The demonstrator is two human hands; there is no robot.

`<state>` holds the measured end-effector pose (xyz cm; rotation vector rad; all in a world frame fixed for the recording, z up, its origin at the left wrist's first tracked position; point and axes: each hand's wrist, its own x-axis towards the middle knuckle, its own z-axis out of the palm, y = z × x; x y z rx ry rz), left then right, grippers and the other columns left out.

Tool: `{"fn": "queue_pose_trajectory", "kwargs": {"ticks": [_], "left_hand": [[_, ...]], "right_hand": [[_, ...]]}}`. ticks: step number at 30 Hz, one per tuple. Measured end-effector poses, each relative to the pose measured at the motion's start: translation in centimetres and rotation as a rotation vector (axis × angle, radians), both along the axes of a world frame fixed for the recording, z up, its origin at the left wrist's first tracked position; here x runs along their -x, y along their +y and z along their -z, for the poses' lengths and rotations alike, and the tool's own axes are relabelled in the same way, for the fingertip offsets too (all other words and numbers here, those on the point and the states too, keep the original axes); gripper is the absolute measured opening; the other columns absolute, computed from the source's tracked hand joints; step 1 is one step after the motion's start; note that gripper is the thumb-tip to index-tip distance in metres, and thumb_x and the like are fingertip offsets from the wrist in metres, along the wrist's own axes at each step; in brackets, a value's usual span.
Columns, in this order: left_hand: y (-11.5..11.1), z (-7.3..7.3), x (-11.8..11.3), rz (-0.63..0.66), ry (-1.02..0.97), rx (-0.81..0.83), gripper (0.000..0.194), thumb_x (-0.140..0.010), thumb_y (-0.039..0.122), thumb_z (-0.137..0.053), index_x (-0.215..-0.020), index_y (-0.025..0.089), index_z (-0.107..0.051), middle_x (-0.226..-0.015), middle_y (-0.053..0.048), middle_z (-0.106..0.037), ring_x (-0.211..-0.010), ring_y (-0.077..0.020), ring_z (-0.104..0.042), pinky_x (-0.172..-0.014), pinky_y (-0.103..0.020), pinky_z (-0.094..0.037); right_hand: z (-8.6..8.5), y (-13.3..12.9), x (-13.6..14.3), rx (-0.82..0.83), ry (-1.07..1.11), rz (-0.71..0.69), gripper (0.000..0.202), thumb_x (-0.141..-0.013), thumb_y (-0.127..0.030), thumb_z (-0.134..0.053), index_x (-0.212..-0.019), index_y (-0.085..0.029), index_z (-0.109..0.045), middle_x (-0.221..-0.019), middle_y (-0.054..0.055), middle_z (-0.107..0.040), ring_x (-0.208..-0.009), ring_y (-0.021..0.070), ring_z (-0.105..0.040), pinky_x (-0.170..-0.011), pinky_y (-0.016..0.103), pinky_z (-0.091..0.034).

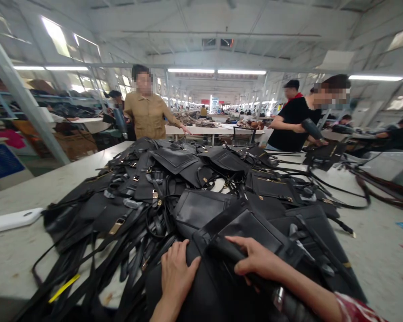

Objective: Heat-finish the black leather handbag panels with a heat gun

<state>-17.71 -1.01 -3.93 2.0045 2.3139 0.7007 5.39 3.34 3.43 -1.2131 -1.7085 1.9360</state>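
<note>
Near the table's front edge, my left hand grips a black leather-look bag, its fingers bent over the material and the thumb to the right. My right hand is closed around a black heat gun, whose front end lies over the same bag. A silver ring shows on the tool below my wrist. Just beyond my hands lies another black bag with a stitched front panel. My right forearm hides part of the tool and the bags under it.
Black bags with straps and gold buckles heap across the pale table. A white object and a yellow strip lie at the left. Across the table stand a person in tan and one in black holding a dryer-like tool.
</note>
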Motion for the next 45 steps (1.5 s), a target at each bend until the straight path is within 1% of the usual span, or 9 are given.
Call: {"fn": "queue_pose_trajectory", "kwargs": {"ticks": [8,13,18,22,27,32,37,42,45], "left_hand": [[0.1,0.9,0.2,-0.016,-0.234,-0.023,0.06,-0.066,0.035,-0.057,-0.118,0.016,-0.034,-0.103,-0.008,-0.055,-0.098,-0.0242,-0.05,-0.086,-0.038,-0.032],[0.2,0.6,0.2,-0.029,-0.267,-0.008,0.06,-0.065,0.04,-0.056,-0.117,0.017,-0.037,-0.105,-0.008,-0.055,-0.099,-0.0252,-0.051,-0.084,-0.037,-0.034],[2.2,-1.3,0.8,-0.008,-0.31,0.17,0.026,-0.063,0.043,-0.058,-0.079,0.023,-0.06,-0.07,0.001,-0.062,-0.07,-0.0197,-0.058,-0.06,-0.026,-0.037],[4.0,-2.0,1.1,-0.047,-0.328,0.104,0.027,-0.073,0.047,-0.045,-0.073,0.023,-0.06,-0.056,0.004,-0.054,-0.059,-0.0148,-0.054,-0.054,-0.022,-0.034],[4.7,-0.8,1.4,-0.146,-0.296,0.069,0.026,-0.071,0.048,-0.047,-0.077,0.026,-0.06,-0.053,0.003,-0.052,-0.059,-0.017,-0.054,-0.052,-0.023,-0.031],[4.5,0.4,1.3,-0.156,-0.273,0.063,0.029,-0.072,0.05,-0.045,-0.081,0.027,-0.059,-0.053,0.003,-0.052,-0.059,-0.0171,-0.054,-0.052,-0.022,-0.031],[4.4,0.8,1.2,-0.154,-0.246,0.062,0.03,-0.073,0.051,-0.044,-0.083,0.027,-0.059,-0.052,0.002,-0.052,-0.06,-0.0172,-0.054,-0.052,-0.022,-0.03],[4.4,0.7,0.9,-0.163,-0.212,0.071,0.029,-0.073,0.051,-0.045,-0.083,0.028,-0.059,-0.053,0.002,-0.053,-0.059,-0.0176,-0.054,-0.051,-0.023,-0.029],[4.6,0.7,0.8,-0.177,-0.206,0.069,0.031,-0.073,0.052,-0.044,-0.083,0.027,-0.059,-0.054,0.002,-0.054,-0.06,-0.018,-0.055,-0.051,-0.023,-0.029]], "right_hand": [[0.4,4.4,7.0,-0.089,0.01,-0.115,0.073,-0.056,-0.012,-0.062,-0.124,-0.023,-0.041,-0.058,-0.004,-0.061,-0.035,0.0101,-0.052,-0.031,0.016,-0.037],[-0.6,5.3,9.1,-0.193,0.044,-0.033,0.073,-0.055,-0.011,-0.065,-0.124,-0.023,-0.042,-0.056,-0.006,-0.057,-0.037,0.0087,-0.051,-0.033,0.016,-0.039],[-2.8,3.5,3.5,-0.241,0.092,0.097,0.075,-0.063,-0.017,-0.061,-0.13,-0.027,-0.029,-0.059,-0.007,-0.055,-0.038,0.0102,-0.051,-0.032,0.02,-0.044],[-3.6,-0.4,-2.5,-0.204,0.05,0.172,0.076,-0.063,-0.014,-0.06,-0.131,-0.026,-0.028,-0.066,-0.005,-0.057,-0.039,0.0089,-0.05,-0.032,0.019,-0.043],[-2.1,-5.7,-6.9,-0.063,-0.055,0.15,0.077,-0.059,-0.006,-0.054,-0.131,-0.026,-0.031,-0.089,0.0,-0.062,-0.041,0.0038,-0.048,-0.035,0.013,-0.04],[0.0,-7.7,-7.3,-0.001,-0.18,0.155,0.079,-0.056,-0.004,-0.052,-0.129,-0.027,-0.035,-0.088,0.0,-0.063,-0.04,0.0027,-0.048,-0.034,0.01,-0.037],[1.0,-5.5,-3.4,-0.001,-0.076,0.078,0.08,-0.057,-0.009,-0.057,-0.13,-0.028,-0.031,-0.072,-0.004,-0.061,-0.037,0.0051,-0.047,-0.03,0.013,-0.038],[0.4,-0.1,2.0,-0.04,0.04,0.003,0.076,-0.059,-0.012,-0.059,-0.128,-0.027,-0.034,-0.067,-0.003,-0.06,-0.038,0.0079,-0.051,-0.032,0.016,-0.039],[-0.1,2.0,2.9,-0.064,0.053,0.034,0.078,-0.059,-0.013,-0.061,-0.13,-0.027,-0.032,-0.066,-0.004,-0.059,-0.041,0.0083,-0.052,-0.034,0.015,-0.038]]}}
